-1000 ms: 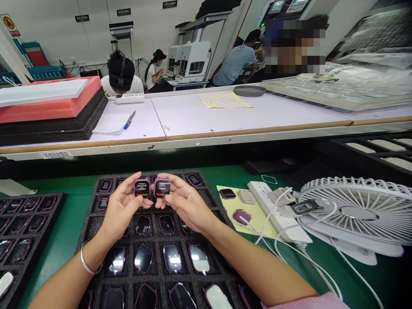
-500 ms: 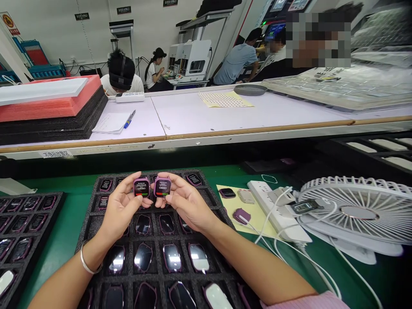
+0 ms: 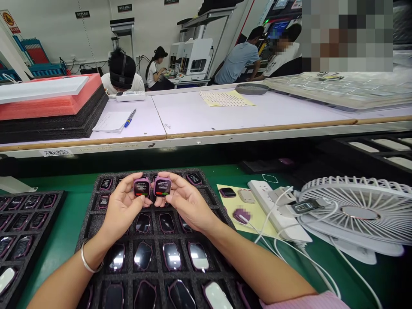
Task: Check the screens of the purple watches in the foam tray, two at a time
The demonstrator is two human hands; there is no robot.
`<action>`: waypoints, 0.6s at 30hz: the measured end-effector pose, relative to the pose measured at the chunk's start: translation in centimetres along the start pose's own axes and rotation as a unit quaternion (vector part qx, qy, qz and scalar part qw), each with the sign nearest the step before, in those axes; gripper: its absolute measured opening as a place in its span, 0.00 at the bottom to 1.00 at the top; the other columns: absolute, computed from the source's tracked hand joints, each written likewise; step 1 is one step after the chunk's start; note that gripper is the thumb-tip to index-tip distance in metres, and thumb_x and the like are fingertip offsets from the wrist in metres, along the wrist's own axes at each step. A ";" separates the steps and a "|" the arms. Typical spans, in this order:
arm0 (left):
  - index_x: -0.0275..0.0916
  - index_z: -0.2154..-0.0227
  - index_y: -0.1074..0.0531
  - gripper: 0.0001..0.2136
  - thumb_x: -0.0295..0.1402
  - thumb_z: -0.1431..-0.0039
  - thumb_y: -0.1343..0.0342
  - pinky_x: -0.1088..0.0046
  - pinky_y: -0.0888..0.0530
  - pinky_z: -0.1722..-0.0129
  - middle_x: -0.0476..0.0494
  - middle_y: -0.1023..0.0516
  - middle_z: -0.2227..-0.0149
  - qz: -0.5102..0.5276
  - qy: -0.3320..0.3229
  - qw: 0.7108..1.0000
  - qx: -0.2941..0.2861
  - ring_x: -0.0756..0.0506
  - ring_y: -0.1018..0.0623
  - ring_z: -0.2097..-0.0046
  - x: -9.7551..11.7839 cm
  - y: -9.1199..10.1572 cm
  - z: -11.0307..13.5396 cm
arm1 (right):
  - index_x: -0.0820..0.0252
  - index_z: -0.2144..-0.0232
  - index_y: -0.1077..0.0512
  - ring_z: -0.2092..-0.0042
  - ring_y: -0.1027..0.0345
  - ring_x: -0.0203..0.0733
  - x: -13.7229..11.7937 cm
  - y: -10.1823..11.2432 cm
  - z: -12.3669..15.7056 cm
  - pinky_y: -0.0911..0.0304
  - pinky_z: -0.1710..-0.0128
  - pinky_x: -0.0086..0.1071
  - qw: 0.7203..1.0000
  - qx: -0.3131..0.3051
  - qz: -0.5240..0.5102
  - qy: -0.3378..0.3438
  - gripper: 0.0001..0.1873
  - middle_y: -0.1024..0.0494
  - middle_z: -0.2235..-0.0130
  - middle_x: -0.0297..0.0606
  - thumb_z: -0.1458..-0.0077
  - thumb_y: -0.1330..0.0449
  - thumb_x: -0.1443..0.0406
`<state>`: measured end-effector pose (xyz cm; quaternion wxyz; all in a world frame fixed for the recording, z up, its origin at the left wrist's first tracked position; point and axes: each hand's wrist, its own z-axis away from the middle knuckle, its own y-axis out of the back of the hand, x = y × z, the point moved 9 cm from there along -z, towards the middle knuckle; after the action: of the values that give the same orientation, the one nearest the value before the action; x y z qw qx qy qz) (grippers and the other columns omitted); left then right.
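Note:
My left hand (image 3: pixel 127 206) is closed around a purple smartwatch body (image 3: pixel 141 186), thumb at the lower edge of its lit screen. In my right hand (image 3: pixel 189 201) is a second purple smartwatch body (image 3: pixel 162 186), gripped between thumb and fingers. The two watches are side by side, screens toward me, each with small white text and a red and green strip at the bottom. Beneath my hands lies a black foam tray (image 3: pixel 154 277) whose compartments hold several more watch bodies, some with dark screens, some lit with text. My forearms cover parts of the tray.
On the left is another foam tray (image 3: pixel 35 253) of watches. To the right are a yellow sheet (image 3: pixel 230 204) with small devices, a white power strip (image 3: pixel 264 197) with cables, and a white fan (image 3: pixel 357 214). A shelf (image 3: pixel 180 120) crosses ahead; several people sit beyond.
My hands and both watches hold nearly the same position. My left thumb has shifted slightly to the right. At the upper right, a person in the background has moved right.

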<state>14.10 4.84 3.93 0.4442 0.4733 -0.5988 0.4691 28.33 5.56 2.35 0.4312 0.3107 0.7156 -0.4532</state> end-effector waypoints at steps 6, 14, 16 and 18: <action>0.40 0.51 0.31 0.21 0.27 0.48 0.35 0.71 0.19 0.63 0.43 0.21 0.56 0.005 -0.007 1.000 -0.006 0.51 0.21 0.69 0.3 -0.3 0.0 | 0.53 0.46 0.31 0.65 0.27 0.38 -0.1 -0.1 0.1 0.30 0.60 0.37 1.000 -0.011 -0.003 0.016 0.23 0.24 0.59 0.37 0.45 0.38 0.70; 0.41 0.53 0.31 0.19 0.26 0.48 0.36 0.72 0.19 0.63 0.44 0.21 0.57 0.003 -0.020 1.000 -0.007 0.52 0.21 0.68 0.8 -0.6 0.3 | 0.53 0.46 0.32 0.63 0.27 0.38 -0.4 -0.3 0.3 0.29 0.56 0.41 0.999 -0.020 0.008 0.030 0.24 0.24 0.57 0.38 0.44 0.39 0.70; 0.41 0.52 0.31 0.20 0.27 0.48 0.36 0.71 0.19 0.62 0.44 0.22 0.57 -0.002 -0.020 1.000 -0.006 0.52 0.21 0.68 0.8 -0.5 0.3 | 0.53 0.45 0.32 0.63 0.27 0.38 -0.5 -0.3 0.4 0.29 0.56 0.41 0.999 -0.020 0.010 0.030 0.23 0.24 0.57 0.38 0.43 0.38 0.68; 0.41 0.52 0.31 0.20 0.27 0.48 0.35 0.70 0.19 0.62 0.44 0.22 0.57 -0.006 -0.019 1.000 -0.007 0.51 0.21 0.68 0.8 -0.5 0.3 | 0.53 0.45 0.32 0.64 0.26 0.38 -0.5 -0.4 0.4 0.28 0.56 0.40 0.999 -0.020 0.012 0.030 0.23 0.24 0.58 0.38 0.43 0.37 0.66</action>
<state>14.47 4.33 4.71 0.4388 0.4829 -0.6075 0.4530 28.37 5.05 2.85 0.4209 0.3243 0.7335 -0.4237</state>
